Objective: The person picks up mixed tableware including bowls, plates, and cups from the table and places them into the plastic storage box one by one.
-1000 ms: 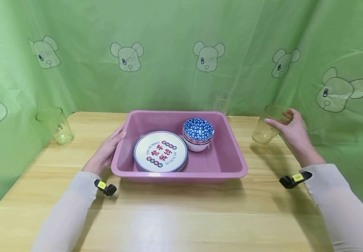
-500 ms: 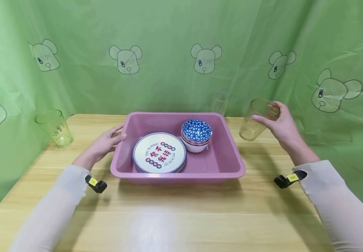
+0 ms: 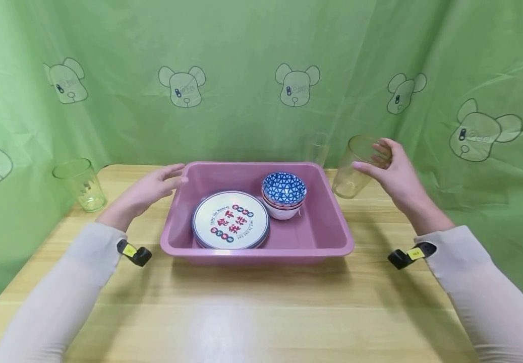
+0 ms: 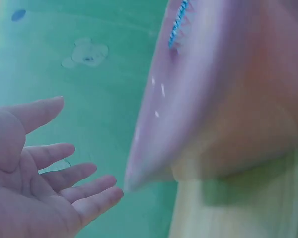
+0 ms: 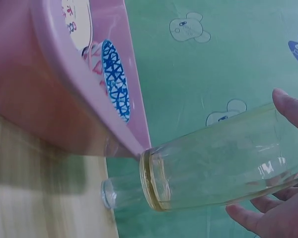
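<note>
My right hand (image 3: 397, 174) grips an amber-tinted glass (image 3: 351, 171) near its rim, thumb on one side and fingers on the other. The glass leans slightly and is raised beside the right wall of a pink plastic tub (image 3: 256, 253); its base looks close to the tub's rim in the right wrist view. Spread and relaxed, my left hand (image 4: 49, 178) hovers by the tub's left rim and holds nothing. Inside the tub lie a stack of white plates (image 3: 231, 222) with red lettering and a stack of small bowls (image 3: 284, 189), the top one blue-patterned.
A greenish glass (image 3: 86, 189) stands at the table's left edge. Behind the tub's back right corner is a clear glass (image 3: 317, 150), its lower part hidden in the head view. Green curtain (image 3: 238, 121) with bear heads encloses the wooden table (image 3: 261, 312).
The right hand has lifted the amber glass off the table and carried it left towards the tub. My left hand has let go of the tub's left side and risen.
</note>
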A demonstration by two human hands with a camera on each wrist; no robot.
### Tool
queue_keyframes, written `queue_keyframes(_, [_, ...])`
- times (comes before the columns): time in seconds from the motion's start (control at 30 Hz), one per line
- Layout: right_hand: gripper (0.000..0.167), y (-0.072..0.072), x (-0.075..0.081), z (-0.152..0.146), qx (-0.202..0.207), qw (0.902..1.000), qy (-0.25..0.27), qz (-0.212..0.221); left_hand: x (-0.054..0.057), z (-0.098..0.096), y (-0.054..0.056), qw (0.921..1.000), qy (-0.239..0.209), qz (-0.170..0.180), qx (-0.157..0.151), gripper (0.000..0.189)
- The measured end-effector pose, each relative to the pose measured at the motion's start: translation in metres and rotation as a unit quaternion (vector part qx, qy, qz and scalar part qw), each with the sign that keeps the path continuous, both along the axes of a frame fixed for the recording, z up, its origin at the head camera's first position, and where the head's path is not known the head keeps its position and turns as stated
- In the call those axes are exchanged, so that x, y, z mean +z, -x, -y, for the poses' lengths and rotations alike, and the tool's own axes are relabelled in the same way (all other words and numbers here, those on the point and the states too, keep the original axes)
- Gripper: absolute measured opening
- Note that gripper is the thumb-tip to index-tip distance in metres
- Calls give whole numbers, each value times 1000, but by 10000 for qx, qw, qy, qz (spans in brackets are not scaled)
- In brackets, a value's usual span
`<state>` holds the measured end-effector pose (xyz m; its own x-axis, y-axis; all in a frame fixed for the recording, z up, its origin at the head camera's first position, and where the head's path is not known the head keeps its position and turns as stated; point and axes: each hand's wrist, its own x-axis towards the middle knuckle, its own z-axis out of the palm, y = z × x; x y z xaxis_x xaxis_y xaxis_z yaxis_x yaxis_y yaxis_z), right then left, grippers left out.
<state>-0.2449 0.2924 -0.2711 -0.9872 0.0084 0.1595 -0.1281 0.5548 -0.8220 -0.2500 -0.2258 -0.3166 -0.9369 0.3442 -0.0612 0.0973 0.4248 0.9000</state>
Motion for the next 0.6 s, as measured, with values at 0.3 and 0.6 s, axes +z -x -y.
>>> queue_keyframes(0.3, [104,-3,11,17,336,9994,123,25,26,-34,0,9997,83,-226,-107,67])
queue_keyframes(0.6, [105,-8,15,36,584,9983,38,74,43,-76,2,9981,167,-511,-302,65])
